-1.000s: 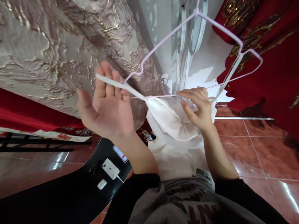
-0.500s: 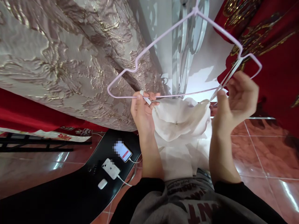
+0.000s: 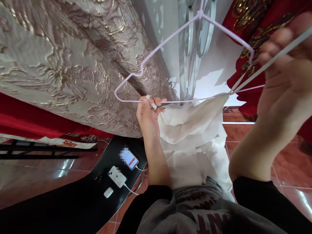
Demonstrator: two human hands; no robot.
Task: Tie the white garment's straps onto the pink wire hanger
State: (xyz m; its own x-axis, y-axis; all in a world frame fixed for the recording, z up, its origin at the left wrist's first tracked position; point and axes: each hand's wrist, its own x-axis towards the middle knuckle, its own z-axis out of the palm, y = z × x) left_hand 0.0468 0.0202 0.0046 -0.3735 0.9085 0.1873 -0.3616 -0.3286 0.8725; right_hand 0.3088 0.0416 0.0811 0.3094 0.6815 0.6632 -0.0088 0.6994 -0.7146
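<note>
Head view, sole camera. Centre-top: lilac hanger [image 3: 200, 15], slightly tilted, hook cut off by the upper edge, in front of a pale metal frame [image 3: 190, 58]. Below the lower bar: white garment [image 3: 192, 130], in loose folds down to the lap, upper right corner drawn up near the bar.

Left hand [image 3: 149, 113]: at the left part of the lower bar, thumb and fingers pinched around it, with a short stretch of left strap [image 3: 152, 104] across the fingers.

Right hand [image 3: 285, 61]: raised at the right edge, blurred and partly out of frame. Fingers bent; right strap [image 3: 275, 60] taut across them, from the garment's corner out to the edge. Cannot tell whether pinched tight or merely hooked. Right end of hanger partly hidden behind this hand.

Surroundings: embossed brocade [image 3: 60, 74] at upper left; red cloth with gold trim [image 3: 240, 70] at right; on the black bench [image 3: 73, 201] at lower left, lit phone [image 3: 131, 161], white-backed phone [image 3: 117, 177] and small white case [image 3: 108, 192], near one another.
</note>
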